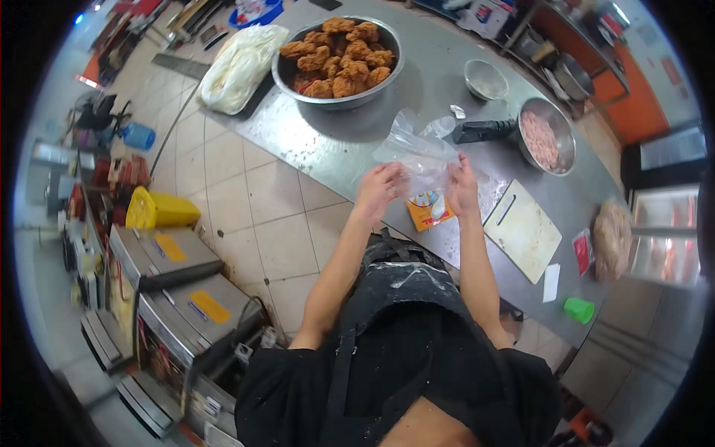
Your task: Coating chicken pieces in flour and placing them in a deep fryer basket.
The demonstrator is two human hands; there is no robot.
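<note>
Between my two hands a clear plastic glove [419, 151] is stretched over the table's near edge. My left hand [382, 187] pinches its left side, and my right hand [462, 184] grips the right side. Just below the plastic stands an orange cardboard box [429, 212] with printing and some clear film at its opening. Farther off sits a large metal bowl [346, 102] heaped with breaded fried chicken pieces [341, 58]. To the right, a metal bowl [567, 134] holds pale pink chopped meat [539, 139]; a black handle [483, 132] reaches up to its rim.
A white cutting board [524, 232] lies right of my right hand. Beyond it are a red packet [582, 251], a filled plastic bag [611, 240] and a green cup [578, 310]. A small bowl [486, 80] and a white plastic-wrapped bundle [243, 70] stand farther back. Metal fryers [184, 304] are at left.
</note>
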